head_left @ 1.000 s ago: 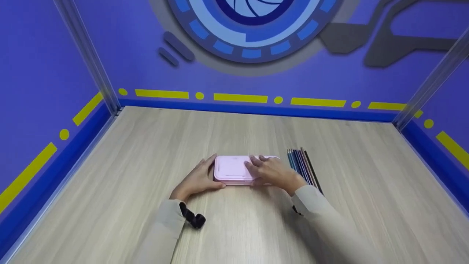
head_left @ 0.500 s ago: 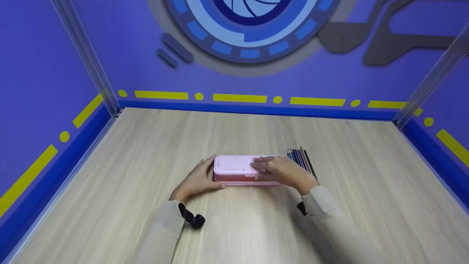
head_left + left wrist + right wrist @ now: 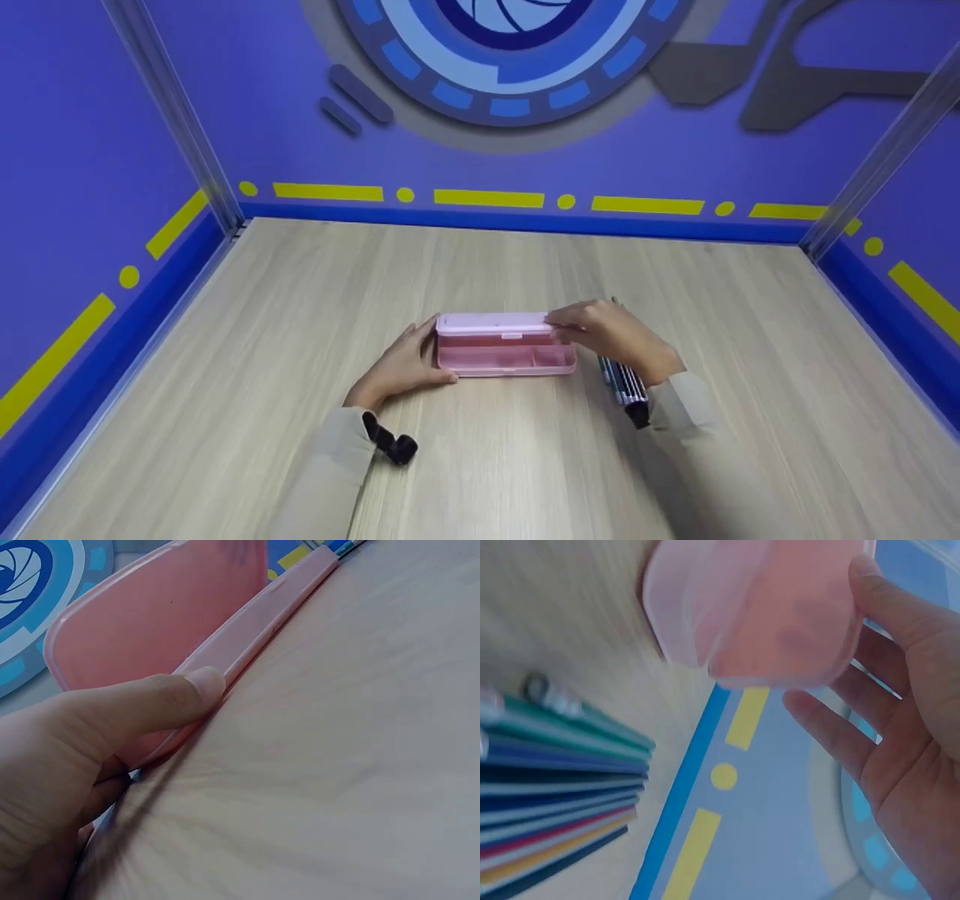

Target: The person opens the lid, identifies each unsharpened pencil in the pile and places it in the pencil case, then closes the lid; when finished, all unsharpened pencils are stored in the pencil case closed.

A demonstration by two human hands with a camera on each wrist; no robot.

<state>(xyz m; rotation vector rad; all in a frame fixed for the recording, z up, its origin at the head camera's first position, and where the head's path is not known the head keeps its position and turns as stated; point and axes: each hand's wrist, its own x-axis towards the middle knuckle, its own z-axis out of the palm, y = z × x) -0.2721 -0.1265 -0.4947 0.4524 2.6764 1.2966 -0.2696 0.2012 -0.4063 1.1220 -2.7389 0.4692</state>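
Note:
A pink pencil case (image 3: 506, 360) lies on the table with its lid (image 3: 487, 324) tilted up along the back; a divider shows inside, and I see nothing in its compartments. My left hand (image 3: 401, 366) grips the case's left end, thumb (image 3: 204, 684) on the front wall and fingers around the far side. The right hand (image 3: 619, 337) holds the raised lid by its right end. In the right wrist view the thumb lies on one side of the lid (image 3: 802, 622) and fingers behind it.
Several coloured pencils (image 3: 624, 382) lie side by side right of the case, partly under my right hand and wrist. A wood-grain table (image 3: 337, 277) runs back to blue patterned walls (image 3: 487, 165). A small black device (image 3: 394, 442) sits at my left wrist.
From lying shut, the lid has swung up and back, showing the case's inside. My right hand has moved right with the lid, from its top to its right end. The left hand has stayed put.

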